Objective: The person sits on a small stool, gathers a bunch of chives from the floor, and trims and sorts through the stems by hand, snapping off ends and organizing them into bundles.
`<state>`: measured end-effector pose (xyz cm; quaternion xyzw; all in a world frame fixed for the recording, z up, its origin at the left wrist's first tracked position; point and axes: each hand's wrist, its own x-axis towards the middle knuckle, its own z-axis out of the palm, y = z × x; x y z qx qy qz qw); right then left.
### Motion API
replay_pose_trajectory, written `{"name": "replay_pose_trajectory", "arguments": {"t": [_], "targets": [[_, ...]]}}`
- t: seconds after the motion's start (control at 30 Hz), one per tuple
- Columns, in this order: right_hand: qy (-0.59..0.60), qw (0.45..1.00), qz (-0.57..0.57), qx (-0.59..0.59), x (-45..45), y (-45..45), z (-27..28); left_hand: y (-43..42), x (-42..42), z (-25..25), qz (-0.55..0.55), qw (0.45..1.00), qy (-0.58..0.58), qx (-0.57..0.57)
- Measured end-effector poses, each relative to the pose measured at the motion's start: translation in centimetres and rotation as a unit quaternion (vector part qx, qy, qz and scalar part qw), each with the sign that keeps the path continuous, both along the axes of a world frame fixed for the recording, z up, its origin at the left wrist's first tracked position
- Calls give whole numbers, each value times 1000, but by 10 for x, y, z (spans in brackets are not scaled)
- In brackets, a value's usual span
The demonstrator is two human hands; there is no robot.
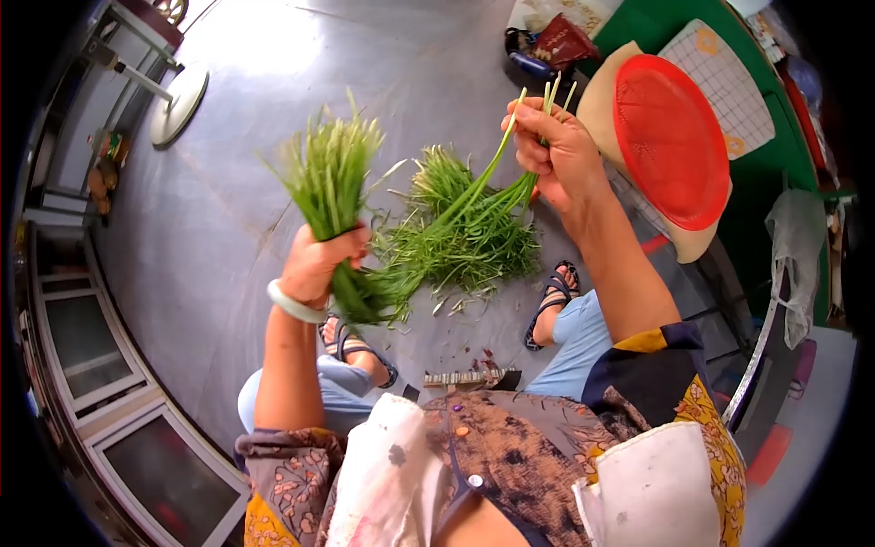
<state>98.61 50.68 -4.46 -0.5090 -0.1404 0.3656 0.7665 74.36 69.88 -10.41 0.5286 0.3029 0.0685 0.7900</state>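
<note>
Floor: smooth grey floor (228,210), glossy, bright glare at the far side; faint crack-like lines left of the greens.
Pile: loose heap of thin, long green stalks (465,242) on the floor between the person's feet, scraps scattered around it.
Left hand: left hand (321,260), slightly blurred, fist closed round a thick upright bunch of green stalks (333,173); pale bangle (296,303) at the wrist.
Right hand: right hand (558,146) raised, thumb and fingers pinching a few slender pale-tipped stalks (498,162), which trail down to the pile.
Room, left: white-framed cabinet with dark glass panes (169,469); farther off, a stand's round pale base (180,108).
Room, right: red oval perforated tray (673,141) over a tan rounded form (597,96); green flat surface (629,36) beyond; crumpled clear plastic bag (795,260) nearer.
Markings: white grid-patterned sheet (715,87) with orange squares; any lettering too small to read.
</note>
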Motion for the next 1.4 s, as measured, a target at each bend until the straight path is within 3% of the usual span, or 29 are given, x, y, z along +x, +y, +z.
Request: {"name": "replay_pose_trajectory", "arguments": {"t": [0.17, 0.3, 0.4, 0.53, 0.63, 0.77, 0.9, 1.03, 1.13, 1.23, 1.4], "targets": [[-14, 999, -46, 20, 14, -11, 12, 45, -28, -30, 135, 988, 47, 65], [-26, 998, -49, 7, 13, -11, 14, 51, -31, -22, 127, 951, 147, 243], [-35, 998, -49, -8, 11, -10, 13, 44, -28, -11, 109, 942, 164, 273], [-7, 999, -1, -33, -4, -2, -2, 16, -11, -13, 63, 997, -1, 35], [2, 998, 37, -59, -29, 12, -9, -22, 12, 4, 26, 989, -65, -127], [31, 992, 94, -73, -53, 25, -17, -45, 25, 7, -18, 972, -98, -213], [58, 988, 128, -63, -61, 27, -24, -52, 26, 4, -5, 960, -113, -258], [38, 986, 136, -86, -65, 28, -24, -50, 25, -3, 17, 971, -110, -210], [-63, 976, 137, -158, -70, 27, -25, -50, 25, 0, 26, 983, -111, -146], [-230, 950, 152, -149, -77, 25, -37, -52, 26, 1, 41, 984, -118, -130], [-345, 898, 170, -214, -78, 22, -33, -54, 26, -4, 51, 986, -112, -115]]}}
